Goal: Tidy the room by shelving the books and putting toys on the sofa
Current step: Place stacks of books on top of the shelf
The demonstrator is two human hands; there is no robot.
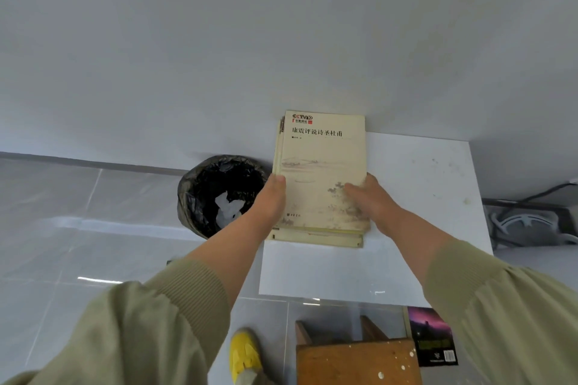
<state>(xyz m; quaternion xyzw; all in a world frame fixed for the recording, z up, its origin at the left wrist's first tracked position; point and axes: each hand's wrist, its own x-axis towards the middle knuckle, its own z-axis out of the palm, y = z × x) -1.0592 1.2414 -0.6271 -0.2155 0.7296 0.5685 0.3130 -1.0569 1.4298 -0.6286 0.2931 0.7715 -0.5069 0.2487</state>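
Because both hands clamp it from opposite sides, the stack of books (322,178) stays squared, its pale top cover face up and its far end butted against the wall (281,40) at 12 o'clock. The left hand (270,197) grips the stack's 9 o'clock edge with the thumb hooked over the top cover; the right hand (372,200) grips the 3 o'clock edge, thumb pressed onto the cover, the other fingers hidden along the side. The stack lies on the white bench (422,197), and its left edge seems to sit at or slightly past the bench's left edge, so I judge the two-sided hold guards against books sliding off that way. Directly beyond that edge, at 9 o'clock, a bin (200,191) lined with a black bag stands open on the floor, a likely place for a slipped book to land. Free bench surface runs toward 3 o'clock and back toward 6 o'clock. A wooden stool (356,362) stands at 6 o'clock, and another dark book (433,341) lies beside it at 5 o'clock, not yet gathered.
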